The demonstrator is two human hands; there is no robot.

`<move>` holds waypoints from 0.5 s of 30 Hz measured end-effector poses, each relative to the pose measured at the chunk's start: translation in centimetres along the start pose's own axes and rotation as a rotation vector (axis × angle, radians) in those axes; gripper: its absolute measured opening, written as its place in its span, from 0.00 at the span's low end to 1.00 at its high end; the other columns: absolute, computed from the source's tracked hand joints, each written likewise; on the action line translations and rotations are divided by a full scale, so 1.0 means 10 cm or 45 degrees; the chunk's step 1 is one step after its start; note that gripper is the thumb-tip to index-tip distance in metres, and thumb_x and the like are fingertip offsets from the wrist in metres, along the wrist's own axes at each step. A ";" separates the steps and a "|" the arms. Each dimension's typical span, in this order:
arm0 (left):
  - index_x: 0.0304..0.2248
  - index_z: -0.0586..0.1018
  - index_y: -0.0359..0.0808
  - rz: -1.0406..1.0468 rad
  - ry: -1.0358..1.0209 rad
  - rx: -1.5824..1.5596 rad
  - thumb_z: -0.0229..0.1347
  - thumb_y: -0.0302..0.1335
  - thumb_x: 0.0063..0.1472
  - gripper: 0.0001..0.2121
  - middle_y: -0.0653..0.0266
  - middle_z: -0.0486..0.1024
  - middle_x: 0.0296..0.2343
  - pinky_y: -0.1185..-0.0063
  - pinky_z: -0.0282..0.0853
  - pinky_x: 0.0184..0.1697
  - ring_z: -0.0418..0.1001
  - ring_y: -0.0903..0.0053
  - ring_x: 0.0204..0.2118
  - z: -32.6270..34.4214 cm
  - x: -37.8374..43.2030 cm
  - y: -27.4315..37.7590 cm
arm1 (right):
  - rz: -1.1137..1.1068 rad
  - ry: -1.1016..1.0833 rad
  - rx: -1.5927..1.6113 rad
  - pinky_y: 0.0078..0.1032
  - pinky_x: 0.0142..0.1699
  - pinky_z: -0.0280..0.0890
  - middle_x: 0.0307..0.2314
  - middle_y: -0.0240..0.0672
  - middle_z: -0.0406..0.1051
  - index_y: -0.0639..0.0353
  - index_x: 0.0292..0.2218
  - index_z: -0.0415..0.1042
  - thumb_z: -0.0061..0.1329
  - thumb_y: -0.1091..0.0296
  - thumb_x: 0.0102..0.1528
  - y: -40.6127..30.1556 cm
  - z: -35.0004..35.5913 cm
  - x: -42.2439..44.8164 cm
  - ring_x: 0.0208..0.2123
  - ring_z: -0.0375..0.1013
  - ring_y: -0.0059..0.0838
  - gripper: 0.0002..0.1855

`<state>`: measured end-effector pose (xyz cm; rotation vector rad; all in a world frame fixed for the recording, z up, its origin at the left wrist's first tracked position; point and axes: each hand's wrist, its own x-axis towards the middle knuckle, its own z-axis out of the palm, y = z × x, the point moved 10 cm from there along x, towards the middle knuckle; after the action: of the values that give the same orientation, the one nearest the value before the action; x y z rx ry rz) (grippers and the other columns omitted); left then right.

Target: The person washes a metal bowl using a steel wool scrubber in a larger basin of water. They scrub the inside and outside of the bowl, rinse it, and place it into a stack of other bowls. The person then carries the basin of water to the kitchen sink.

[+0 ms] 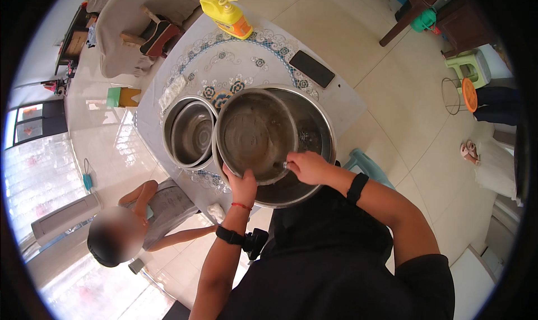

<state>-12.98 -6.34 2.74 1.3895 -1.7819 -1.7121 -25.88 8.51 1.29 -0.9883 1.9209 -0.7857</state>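
My left hand [242,186] grips the near-left rim of a round stainless steel basin [252,131], thumb over the edge. This basin is held over a larger steel basin [321,131], covering much of its inside. In my right hand [309,167] is a small pale object [286,165], mostly hidden by my fingers, at the held basin's near-right rim. I cannot tell what it is. Left of these, a smaller steel bowl [191,131] sits inside another steel basin [167,141].
On the patterned tablecloth [260,47] are a yellow pump bottle [227,17], a black smartphone [312,69] and crumpled white material [172,93]. A person [155,215] is at the table's left corner. A pale blue plastic stool [365,169] stands at the right.
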 end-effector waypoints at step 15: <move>0.55 0.49 0.28 0.365 0.045 0.356 0.44 0.14 0.48 0.32 0.46 0.56 0.50 0.74 0.50 0.57 0.57 0.60 0.54 0.05 -0.18 0.42 | 0.015 0.078 -0.351 0.43 0.29 0.66 0.20 0.46 0.72 0.58 0.34 0.70 0.43 0.64 0.52 0.03 0.11 0.07 0.26 0.72 0.50 0.10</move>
<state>-14.22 -5.40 7.04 1.1814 -2.1433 -1.3247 -25.30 7.86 0.27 -1.1265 2.1255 -0.5588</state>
